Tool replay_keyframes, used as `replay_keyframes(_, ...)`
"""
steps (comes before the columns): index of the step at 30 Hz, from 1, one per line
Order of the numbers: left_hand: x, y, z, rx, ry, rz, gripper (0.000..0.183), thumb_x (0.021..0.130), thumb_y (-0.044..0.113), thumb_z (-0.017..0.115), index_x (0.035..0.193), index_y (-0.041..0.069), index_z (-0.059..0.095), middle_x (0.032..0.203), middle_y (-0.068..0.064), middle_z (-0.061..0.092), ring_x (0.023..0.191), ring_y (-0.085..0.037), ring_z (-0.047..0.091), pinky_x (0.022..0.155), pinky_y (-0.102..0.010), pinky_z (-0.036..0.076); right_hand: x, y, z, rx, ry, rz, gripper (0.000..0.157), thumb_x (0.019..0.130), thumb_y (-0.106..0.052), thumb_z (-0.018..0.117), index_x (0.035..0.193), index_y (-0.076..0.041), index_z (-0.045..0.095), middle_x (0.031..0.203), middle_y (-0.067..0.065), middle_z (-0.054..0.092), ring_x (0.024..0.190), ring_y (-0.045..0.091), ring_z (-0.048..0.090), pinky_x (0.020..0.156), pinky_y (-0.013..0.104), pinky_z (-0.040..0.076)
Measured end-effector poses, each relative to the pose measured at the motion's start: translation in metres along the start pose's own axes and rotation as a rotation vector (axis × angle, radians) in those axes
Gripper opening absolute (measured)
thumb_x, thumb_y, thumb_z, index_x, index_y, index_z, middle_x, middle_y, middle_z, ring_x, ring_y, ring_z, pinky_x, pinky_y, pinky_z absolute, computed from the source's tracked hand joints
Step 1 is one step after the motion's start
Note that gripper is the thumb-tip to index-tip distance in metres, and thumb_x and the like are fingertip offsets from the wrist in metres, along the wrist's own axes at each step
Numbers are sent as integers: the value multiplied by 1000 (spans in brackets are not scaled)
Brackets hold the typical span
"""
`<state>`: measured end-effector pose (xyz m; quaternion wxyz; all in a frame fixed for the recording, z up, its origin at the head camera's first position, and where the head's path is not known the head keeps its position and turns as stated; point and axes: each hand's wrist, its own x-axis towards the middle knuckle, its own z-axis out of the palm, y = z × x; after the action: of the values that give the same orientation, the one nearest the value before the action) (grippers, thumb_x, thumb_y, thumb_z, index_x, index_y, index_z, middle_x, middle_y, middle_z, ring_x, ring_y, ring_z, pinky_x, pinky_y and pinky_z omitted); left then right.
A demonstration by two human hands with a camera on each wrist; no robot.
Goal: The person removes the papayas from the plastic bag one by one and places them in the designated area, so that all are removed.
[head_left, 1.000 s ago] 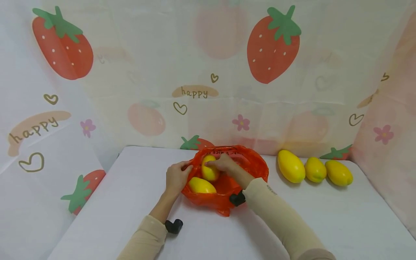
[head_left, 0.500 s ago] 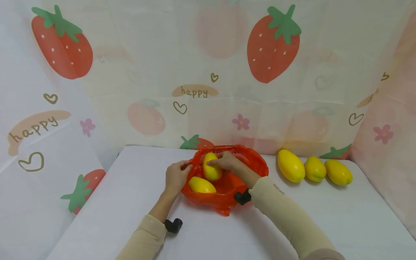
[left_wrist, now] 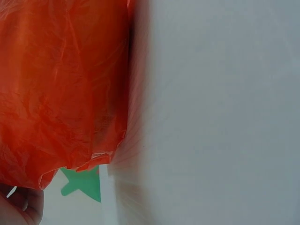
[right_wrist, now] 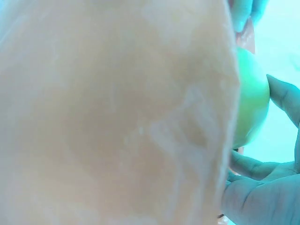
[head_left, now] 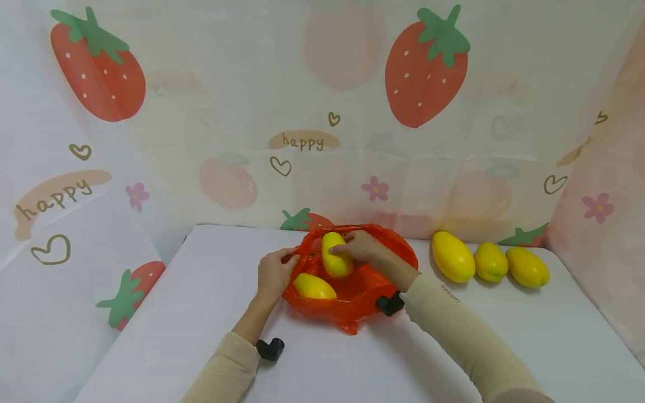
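A red plastic bag (head_left: 322, 307) stands with its mouth spread wide on the white table (head_left: 221, 252). My left hand (head_left: 274, 275) pinches the bag's left rim; in the left wrist view its fingers (left_wrist: 33, 204) are at the bag's edge. Inside the mouth, my right hand (head_left: 364, 247) grips a yellow mango (head_left: 335, 263) between thumb and fingers, tilted upright. A second mango (head_left: 314, 286) lies in the bag's left front. The bag's wall covers most of the right wrist view, with the gripped mango (right_wrist: 253, 101) partly hidden behind it.
Right of the bag, a row of three mangoes, a large one (head_left: 453, 257), a smaller one (head_left: 491, 262) and another (head_left: 527, 267), lies near the table's back edge. A strawberry-printed curtain (head_left: 242, 101) closes off the back and sides.
My right hand has drawn the gripped mango slightly up and to the right within the bag's mouth. The left hand keeps its hold on the rim.
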<state>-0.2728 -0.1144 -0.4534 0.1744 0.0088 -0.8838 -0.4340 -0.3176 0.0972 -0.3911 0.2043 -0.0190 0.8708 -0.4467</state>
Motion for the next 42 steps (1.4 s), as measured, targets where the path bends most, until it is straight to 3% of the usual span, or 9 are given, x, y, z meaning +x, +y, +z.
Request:
replay_keyframes(9, 0, -1, 1, -15, -5, -18, 24, 92, 17, 67, 112, 4, 73, 104, -13, 75, 95, -28, 70, 87, -39, 59, -9, -4, -16, -12, -39, -25, 71, 86, -38, 72, 141, -1, 45, 132, 15, 56, 107, 29, 59, 88, 38, 59)
replay_keyframes(20, -3, -1, -2, -15, -8, -15, 25, 93, 17, 67, 113, 5, 73, 104, -13, 75, 94, -27, 70, 87, -39, 59, -16, -6, -39, 26, -62, -115, 52, 89, -33, 70, 129, -4, 56, 119, 14, 58, 100, 27, 59, 88, 39, 59)
replay_keyframes(25, -2, 0, -3, -13, -6, -20, 24, 93, 17, 66, 112, 4, 73, 103, -13, 75, 93, -27, 69, 86, -38, 59, -21, -6, -52, 29, -64, -135, 48, 91, -32, 68, 127, -4, 54, 118, 14, 56, 101, 27, 57, 87, 37, 58)
replay_keyframes(42, -2, 0, -2, -2, -14, -23, 24, 93, 16, 67, 112, 4, 73, 102, -13, 75, 89, -26, 69, 84, -38, 60, -40, -3, -85, -58, -56, -123, 61, 91, -36, 66, 139, -4, 46, 129, 16, 54, 110, 29, 57, 94, 40, 56)
